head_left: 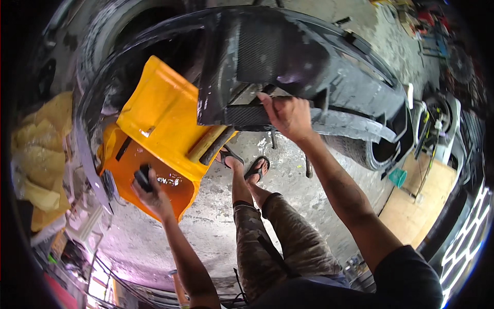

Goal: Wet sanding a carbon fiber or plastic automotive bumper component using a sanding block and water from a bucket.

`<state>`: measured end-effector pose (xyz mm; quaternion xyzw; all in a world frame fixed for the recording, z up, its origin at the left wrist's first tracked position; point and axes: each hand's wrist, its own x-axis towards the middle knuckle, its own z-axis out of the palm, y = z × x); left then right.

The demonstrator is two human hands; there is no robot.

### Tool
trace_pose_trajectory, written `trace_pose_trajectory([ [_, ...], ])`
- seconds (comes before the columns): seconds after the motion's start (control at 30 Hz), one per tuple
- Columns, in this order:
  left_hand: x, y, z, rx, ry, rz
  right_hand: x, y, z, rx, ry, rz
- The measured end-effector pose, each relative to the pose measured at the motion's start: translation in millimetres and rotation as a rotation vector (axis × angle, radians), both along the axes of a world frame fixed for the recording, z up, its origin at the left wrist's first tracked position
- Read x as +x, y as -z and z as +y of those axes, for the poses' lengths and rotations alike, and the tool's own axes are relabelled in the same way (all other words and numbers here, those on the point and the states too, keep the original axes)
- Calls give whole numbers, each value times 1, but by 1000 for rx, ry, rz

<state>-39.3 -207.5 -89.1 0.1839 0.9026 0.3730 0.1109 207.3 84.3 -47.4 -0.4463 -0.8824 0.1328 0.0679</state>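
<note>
A large black car bumper (pixel 303 51) with mesh-patterned grille parts lies across the space in front of me, its surface scuffed and grey in places. My right hand (pixel 290 117) is closed over the near edge of its middle opening. At the left, my left hand (pixel 154 198) grips a small dark block (pixel 143 177); its exact kind cannot be made out. That hand is over the glossy, wet-looking orange seat of a plastic chair (pixel 162 110), whose yellow upper panel leans against the bumper's left part.
Tyres (pixel 352 151) stand beneath and behind the bumper. To the right, a wooden board (pixel 419 198) bears a green cup-like container (pixel 398 177). Crumpled yellowish paper (pixel 43 149) lies at the far left. My sandalled feet stand on stained concrete (pixel 216 206); another person's leg (pixel 180 288) shows low down.
</note>
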Motion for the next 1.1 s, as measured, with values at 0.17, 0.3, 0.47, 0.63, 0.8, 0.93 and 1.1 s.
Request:
trace_pose_trajectory([
  [0.17, -44, 111, -74, -234, -6, -147, -2, 19, -10, 75, -1, 135],
  [0.3, -89, 155, -120, -275, 346, 710, -41, 5, -24, -41, 72, 161],
  [0.47, -32, 58, -48, -8, 44, -318, -3, -2, -6, -114, 80, 52],
  [0.63, 2, -72, 25, 15, 514, -66, -20, -21, -5, -200, 10, 170],
  [0.8, 63, -112, 147, 2, 772, -13, -51, -20, -45, -329, -205, -27],
  [0.93, 58, -102, 143, 0, 541, -187, -46, -24, -54, -319, -273, 135],
  [1.1, 27, -76, 95, -86, 255, -223, -53, -50, -19, -373, -515, 317],
])
